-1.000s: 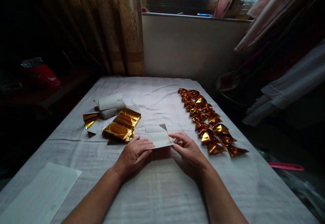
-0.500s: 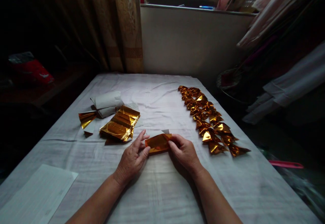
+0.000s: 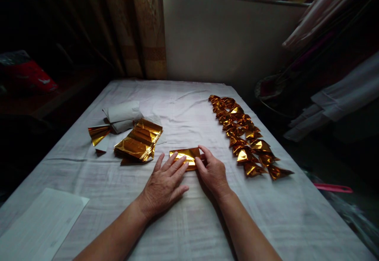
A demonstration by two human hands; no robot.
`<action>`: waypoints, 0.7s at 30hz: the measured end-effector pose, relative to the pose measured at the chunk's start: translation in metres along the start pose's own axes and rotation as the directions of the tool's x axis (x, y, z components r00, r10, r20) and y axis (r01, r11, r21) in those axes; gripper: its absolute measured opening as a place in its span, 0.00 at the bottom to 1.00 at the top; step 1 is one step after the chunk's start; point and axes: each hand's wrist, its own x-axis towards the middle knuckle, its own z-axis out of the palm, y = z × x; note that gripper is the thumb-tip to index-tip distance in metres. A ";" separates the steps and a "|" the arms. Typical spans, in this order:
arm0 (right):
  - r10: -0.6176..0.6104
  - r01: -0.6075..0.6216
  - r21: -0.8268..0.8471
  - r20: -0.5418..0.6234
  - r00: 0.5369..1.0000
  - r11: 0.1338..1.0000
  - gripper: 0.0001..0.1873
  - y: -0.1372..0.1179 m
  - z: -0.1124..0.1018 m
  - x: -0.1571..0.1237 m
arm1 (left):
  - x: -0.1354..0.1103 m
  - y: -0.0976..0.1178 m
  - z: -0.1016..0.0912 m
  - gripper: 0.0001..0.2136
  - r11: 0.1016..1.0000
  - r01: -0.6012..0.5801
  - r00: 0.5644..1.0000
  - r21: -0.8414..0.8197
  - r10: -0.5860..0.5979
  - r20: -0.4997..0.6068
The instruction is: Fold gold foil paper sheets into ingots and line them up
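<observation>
A folded strip of gold foil [image 3: 192,154] lay on a white cloth [image 3: 183,103], beneath the left fingers and at the tips of the right. The left hand [image 3: 162,186] was open, fingers spread over the foil and hiding its near left part, thumb standing apart from it. The right hand [image 3: 213,174] pinched the foil's right end between thumb and forefinger; its other fingers were mostly out of sight.

Beyond and left of the left fingertips sat a gold stack [image 3: 139,140], with a gold fan [image 3: 97,134] and a white roll [image 3: 122,112] past it. Right of the right fingers, folded gold pieces [image 3: 260,146] ran away in two rows, too crowded to tell apart at the far end.

Nearer than the left fingers and well left, a pale sheet [image 3: 44,221], cut off at the bottom corner, bore faint marks too small to read. Far left of the fingers, a red container [image 3: 29,77] with white markings was blurred in darkness. Beyond all fingertips, a curtain [image 3: 151,28] was cropped at the top.
</observation>
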 end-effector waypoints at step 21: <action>0.002 -0.007 -0.093 -0.044 0.999 0.996 0.24 -0.001 0.006 0.000 | 0.001 0.002 0.000 0.30 0.995 0.065 0.992 -0.069 -0.058 0.111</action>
